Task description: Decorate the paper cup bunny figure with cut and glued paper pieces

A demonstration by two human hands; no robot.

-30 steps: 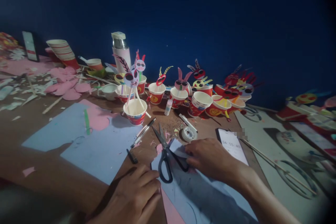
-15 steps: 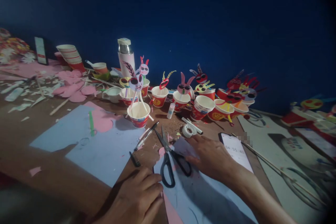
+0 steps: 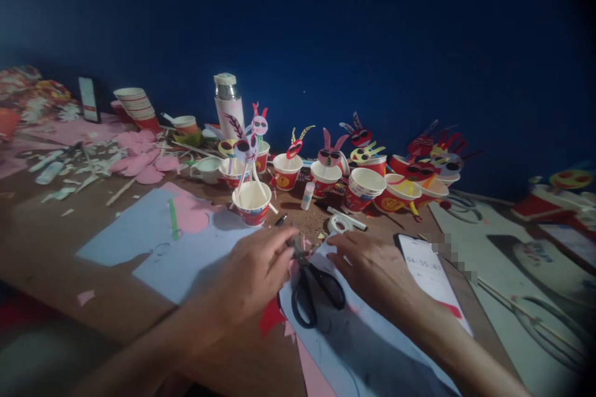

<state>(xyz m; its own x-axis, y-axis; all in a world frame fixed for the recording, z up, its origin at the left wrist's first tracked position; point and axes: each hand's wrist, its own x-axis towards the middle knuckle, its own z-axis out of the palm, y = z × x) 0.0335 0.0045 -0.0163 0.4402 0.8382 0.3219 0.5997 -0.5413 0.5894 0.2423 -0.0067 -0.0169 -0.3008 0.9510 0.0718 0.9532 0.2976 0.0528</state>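
My left hand (image 3: 254,273) reaches in from the lower left, its bent fingers closed at the blades of a pair of black-handled scissors (image 3: 305,307). The scissors lie with their handles toward me on a pale blue sheet of paper (image 3: 372,347). My right hand (image 3: 367,260) rests on the far end of that sheet, fingers spread and lowered, just right of the scissors. Beyond it sits a roll of white tape (image 3: 339,224) beside a white pen (image 3: 349,219). A dark pen tip (image 3: 281,219) shows past my left fingers; the rest is hidden.
Paper cups (image 3: 251,203) with cut-paper faces on sticks line the back, near a thermos (image 3: 228,105). A phone showing a timer (image 3: 428,267) lies right of my right hand. Blue paper (image 3: 121,232), pink cut-outs (image 3: 144,164) and white scraps cover the left.
My left hand has moved up and forward from the table edge onto the scissors' blades. My right hand stays on the paper. The view has shifted slightly.
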